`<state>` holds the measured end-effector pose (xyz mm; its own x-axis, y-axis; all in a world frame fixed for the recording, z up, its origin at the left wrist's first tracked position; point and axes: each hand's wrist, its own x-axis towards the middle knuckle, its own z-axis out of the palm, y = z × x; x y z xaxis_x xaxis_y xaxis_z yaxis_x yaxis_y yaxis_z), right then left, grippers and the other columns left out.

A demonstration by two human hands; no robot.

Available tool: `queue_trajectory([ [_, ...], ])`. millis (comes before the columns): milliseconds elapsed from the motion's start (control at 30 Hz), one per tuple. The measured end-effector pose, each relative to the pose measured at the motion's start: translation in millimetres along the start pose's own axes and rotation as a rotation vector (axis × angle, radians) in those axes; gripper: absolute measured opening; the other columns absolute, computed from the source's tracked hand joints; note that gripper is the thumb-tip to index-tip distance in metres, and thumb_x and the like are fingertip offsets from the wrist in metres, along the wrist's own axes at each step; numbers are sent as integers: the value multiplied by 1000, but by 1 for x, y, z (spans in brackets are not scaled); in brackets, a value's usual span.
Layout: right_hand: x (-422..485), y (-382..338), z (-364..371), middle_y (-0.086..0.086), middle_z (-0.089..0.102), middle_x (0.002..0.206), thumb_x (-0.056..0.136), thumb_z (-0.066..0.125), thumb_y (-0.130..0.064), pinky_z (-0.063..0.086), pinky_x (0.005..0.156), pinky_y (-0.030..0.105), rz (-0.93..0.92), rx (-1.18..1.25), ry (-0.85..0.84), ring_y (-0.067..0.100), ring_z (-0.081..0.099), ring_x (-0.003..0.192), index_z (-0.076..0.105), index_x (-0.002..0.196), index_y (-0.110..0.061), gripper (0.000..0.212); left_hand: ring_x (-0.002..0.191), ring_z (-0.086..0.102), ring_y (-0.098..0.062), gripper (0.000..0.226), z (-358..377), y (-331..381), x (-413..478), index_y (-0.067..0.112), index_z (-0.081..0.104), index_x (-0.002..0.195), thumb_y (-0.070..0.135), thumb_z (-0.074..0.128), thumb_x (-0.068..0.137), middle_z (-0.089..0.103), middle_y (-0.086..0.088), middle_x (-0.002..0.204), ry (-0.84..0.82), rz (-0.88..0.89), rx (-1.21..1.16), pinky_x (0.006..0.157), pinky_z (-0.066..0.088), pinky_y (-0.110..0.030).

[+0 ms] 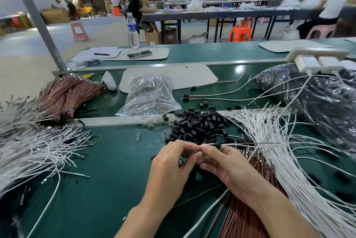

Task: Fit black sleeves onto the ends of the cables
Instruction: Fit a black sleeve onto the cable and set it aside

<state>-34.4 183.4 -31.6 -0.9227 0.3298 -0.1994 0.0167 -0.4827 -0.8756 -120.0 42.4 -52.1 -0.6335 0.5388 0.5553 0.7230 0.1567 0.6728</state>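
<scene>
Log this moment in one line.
left hand: pinches end of cable | right hand: grips black sleeve on it | sleeve pile: beyond hands

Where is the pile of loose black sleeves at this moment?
In the head view, the pile of black sleeves lies mid-frame on the green table, between the clear plastic bag at upper left and the white cables at right.

Left hand [173, 162]: bare, slim fingers, knuckles lightly creased. Left forearm [146, 205]: bare behind wrist, uncovered along whole visible length. Right hand [229, 166]: bare, knuckle ridges and faint tendon lines on back. Right forearm [269, 205]: bare behind wrist, uncovered to frame edge, looks broader farther from hand under wide-angle lens. Nails short where visible; finer detail too small to tell.
</scene>
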Motion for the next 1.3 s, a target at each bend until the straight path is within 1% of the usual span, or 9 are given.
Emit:
queue_trajectory([
  [167, 0, 0, 0, 10, 76, 86, 67, 80, -37, 57, 68, 18, -33, -35, 14, 13, 73, 78, 83, 86, -10, 34, 91, 62, -3, 15, -3, 6, 1, 34, 65, 106, 41, 63, 93, 63, 23, 97, -8, 77, 67, 77, 49, -19],
  [333, 1, 0, -1, 11, 76, 87, 66, 81, -39, 57, 68, 17, -40, -43, 25, 13, 73, 80, 83, 87, -9, 37, 89, 61, -1, 18, -2, 6, 0, 29, 66, 107, 39, 59, 94, 64, 21, 95, 4, 104, 109, 76, 51, -23],
  [600, 0, 0, 1, 10, 77, 87, 66, 80, -38, 57, 67, 18, -25, -48, 26, 12, 73, 78, 83, 85, -11, 34, 91, 60, 0, 18, 2, 3, 0, 27, 66, 105, 37, 57, 94, 63, 20, 96, 11, 88, 104, 79, 48, -22],
  [767, 0, -3, 3, 11, 77, 94, 74, 78, -45, 59, 68, 22, -46, 22, 30, 16, 73, 79, 82, 95, -15, 36, 88, 60, -2, 17, 4, 0, 1, 27, 65, 103, 38, 58, 94, 64, 19, 94, 82, 77, 105, 78, 50, -26],
  [867, 1, -4, 2, 13, 77, 94, 84, 65, -45, 59, 66, 24, -53, 115, 115, 19, 74, 78, 82, 95, -17, 35, 88, 61, 0, 14, 3, -1, 1, 35, 62, 103, 43, 56, 94, 63, 23, 91, 119, 16, 63, 79, 50, -29],
  [933, 1, -4, 1, 16, 77, 96, 86, 63, -41, 59, 65, 24, -54, 134, 127, 19, 75, 78, 82, 96, -15, 34, 91, 62, -1, 15, 2, 0, 1, 42, 57, 106, 48, 53, 93, 63, 25, 93, 105, -27, 29, 81, 51, -30],
  [1100, 2, -3, 1, 15, 76, 95, 84, 67, -37, 59, 67, 24, -69, 105, 111, 18, 74, 78, 82, 97, -12, 32, 93, 64, -4, 18, 2, 0, 2, 46, 55, 109, 52, 52, 92, 66, 23, 94, 70, -51, -5, 83, 55, -35],
  [1233, 2, -2, 2, 16, 76, 94, 79, 71, -44, 59, 66, 24, -80, 70, 106, 19, 72, 76, 82, 88, -12, 35, 93, 64, -5, 17, 3, 1, 1, 45, 55, 108, 51, 53, 92, 66, 22, 95, 66, -30, 8, 82, 55, -34],
  [1300, 2, 0, 4, 19, 75, 94, 77, 73, -48, 59, 64, 24, -95, 41, 119, 20, 72, 74, 78, 89, -7, 42, 92, 64, -6, 17, 3, 2, 1, 44, 55, 107, 51, 53, 92, 66, 21, 95, 64, -22, 19, 81, 53, -31],
])
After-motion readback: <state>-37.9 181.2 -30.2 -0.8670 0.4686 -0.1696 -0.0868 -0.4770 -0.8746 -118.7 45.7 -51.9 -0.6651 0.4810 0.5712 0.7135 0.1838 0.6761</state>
